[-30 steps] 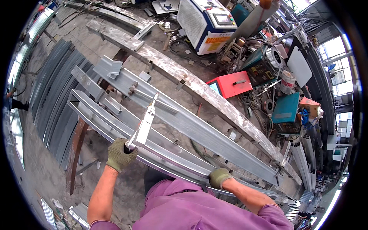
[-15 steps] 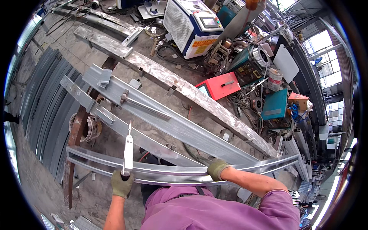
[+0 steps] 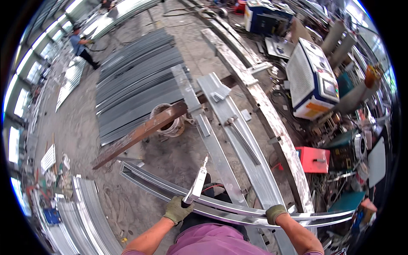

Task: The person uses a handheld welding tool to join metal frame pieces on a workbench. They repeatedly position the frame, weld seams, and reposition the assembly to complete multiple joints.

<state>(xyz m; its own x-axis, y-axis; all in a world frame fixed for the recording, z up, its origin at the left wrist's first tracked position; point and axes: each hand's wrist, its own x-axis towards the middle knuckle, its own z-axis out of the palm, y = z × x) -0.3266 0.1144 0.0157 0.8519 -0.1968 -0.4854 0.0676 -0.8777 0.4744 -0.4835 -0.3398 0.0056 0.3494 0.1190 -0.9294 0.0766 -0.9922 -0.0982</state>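
Note:
My left hand (image 3: 178, 210), in a dark green work glove, is closed around the grip of a white handheld welding gun (image 3: 196, 185). The gun's thin nozzle points up and away from me. My gloved right hand (image 3: 276, 213) grips a long, shiny metal channel (image 3: 238, 213) from above. That channel runs crosswise in front of my body, passing close by my left hand; whether those fingers also touch it I cannot tell. Beyond it lie a wide grey steel channel (image 3: 250, 155) and a narrower flat steel bar (image 3: 219, 163), with short cut pieces on top.
A rusty brown beam (image 3: 140, 138) crosses at left beside a dirty bucket (image 3: 172, 126). Dark metal sheets (image 3: 138, 89) lie on the floor behind. To the right are a long pale beam (image 3: 282, 159), a white-and-blue machine (image 3: 312, 80) and a red box (image 3: 313, 160). Another person (image 3: 80, 46) stands far left.
My view has swung left, so the surroundings appear shifted right. The held channel's left end has moved off the brown beam. Both hands keep their grips, and the gun now tilts rightward.

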